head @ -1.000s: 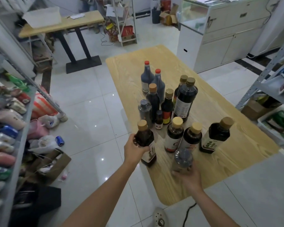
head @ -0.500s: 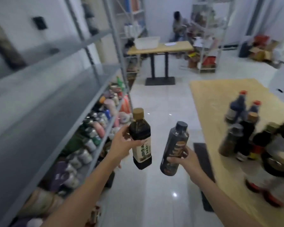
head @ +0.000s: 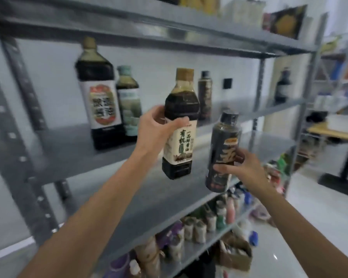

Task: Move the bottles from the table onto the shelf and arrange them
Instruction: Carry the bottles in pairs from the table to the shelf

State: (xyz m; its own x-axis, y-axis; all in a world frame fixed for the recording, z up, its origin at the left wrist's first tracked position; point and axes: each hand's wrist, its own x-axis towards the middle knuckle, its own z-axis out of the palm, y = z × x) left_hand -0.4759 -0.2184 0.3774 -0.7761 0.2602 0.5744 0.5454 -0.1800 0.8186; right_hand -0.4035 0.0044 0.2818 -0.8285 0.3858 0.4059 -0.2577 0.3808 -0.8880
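My left hand (head: 157, 128) grips a dark sauce bottle with a tan cap and cream label (head: 180, 125), held upright in the air in front of the grey metal shelf (head: 68, 155). My right hand (head: 243, 169) grips a dark grey bottle with a black cap (head: 223, 145), lower and to the right, tilted slightly. On the shelf board stand a large dark bottle with a red and white label (head: 100, 97), a green-capped bottle (head: 129, 101) beside it, a slim dark bottle (head: 205, 95) further along and a small dark bottle (head: 282, 86) at the far end.
An upper shelf board (head: 169, 27) hangs close above the bottle tops. A lower board (head: 169, 199) lies beneath, and under it a board crowded with several small bottles (head: 205, 221). A cardboard box (head: 235, 255) sits on the floor. A wooden desk (head: 333, 131) stands at the right.
My view has swung from the table and aisle to the shelf. Both hands have lifted their bottles up to the level of the board where bottles stand.
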